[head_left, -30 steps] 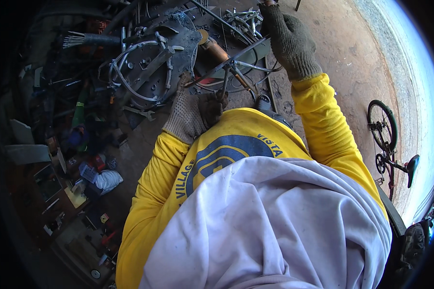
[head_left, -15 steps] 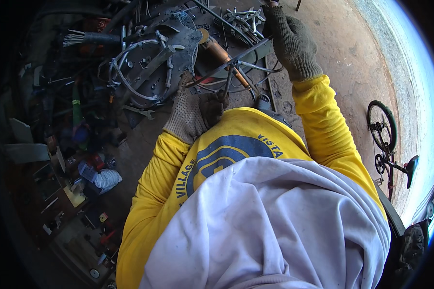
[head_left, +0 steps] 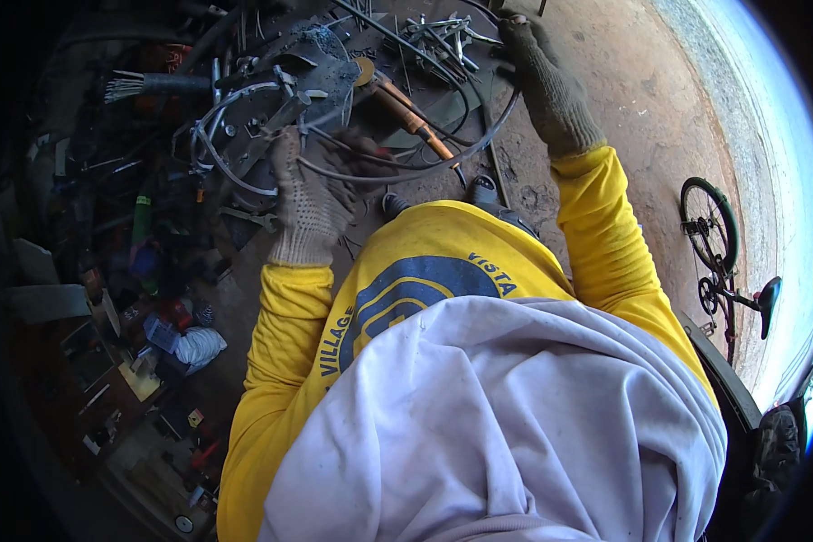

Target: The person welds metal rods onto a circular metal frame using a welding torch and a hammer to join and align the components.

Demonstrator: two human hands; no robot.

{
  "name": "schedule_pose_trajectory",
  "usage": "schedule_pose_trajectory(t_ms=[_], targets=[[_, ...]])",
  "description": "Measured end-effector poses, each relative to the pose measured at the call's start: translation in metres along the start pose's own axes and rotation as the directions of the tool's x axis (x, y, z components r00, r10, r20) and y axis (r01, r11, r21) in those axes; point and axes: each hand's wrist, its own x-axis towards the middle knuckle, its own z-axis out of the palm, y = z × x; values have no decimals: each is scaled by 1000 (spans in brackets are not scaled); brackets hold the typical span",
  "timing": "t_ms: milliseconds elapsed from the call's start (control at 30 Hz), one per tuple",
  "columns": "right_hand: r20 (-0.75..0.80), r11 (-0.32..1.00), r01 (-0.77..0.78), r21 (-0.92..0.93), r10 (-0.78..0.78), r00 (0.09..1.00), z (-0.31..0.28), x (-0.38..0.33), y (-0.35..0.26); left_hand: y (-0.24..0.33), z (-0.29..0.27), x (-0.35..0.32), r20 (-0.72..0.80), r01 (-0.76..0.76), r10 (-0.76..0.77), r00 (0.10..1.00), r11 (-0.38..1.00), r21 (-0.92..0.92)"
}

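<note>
Both my hands wear knitted work gloves with yellow sleeves. My left hand (head_left: 316,194) is at the near edge of the metalwork, closed around one end of a dark curved metal rod (head_left: 465,155). Its darker palm side and fingers are partly in shadow. The rod sweeps right in an arc toward my right hand (head_left: 544,81), raised at the top right with its fingers curled around the rod's far part; the exact grip is hard to see. Between my hands lies an orange angle grinder (head_left: 405,110) with a round yellow-brown disc (head_left: 363,71).
Bent metal hoops (head_left: 210,135) and a dark steel plate lie left of the grinder. Several locking pliers (head_left: 443,41) are piled beyond it. An open-end wrench (head_left: 251,217) sits near my left hand. My shoes (head_left: 483,190) are below; a bicycle (head_left: 714,235) is at right.
My left hand has moved left and slightly up, away from my body. The rod's crossing bars have swung around, and its curved side now faces me. My right hand has shifted slightly.
</note>
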Motion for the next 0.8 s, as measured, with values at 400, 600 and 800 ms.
schedule_pose_trajectory(t_ms=[400, 600, 800], targets=[[533, 720, -517, 463, 239, 812, 0, -11, -14, 41, 40, -27, 443, -668, 503, 743, 502, 550], [517, 761, -497, 417, 251, 818, 2, -14, -28, 38, 48, -35, 473, -687, 502, 724, 465, 559], [380, 948, -255, 190, 169, 910, 6, -20, -26, 39, 48, -37, 480, -701, 521, 705, 414, 580]])
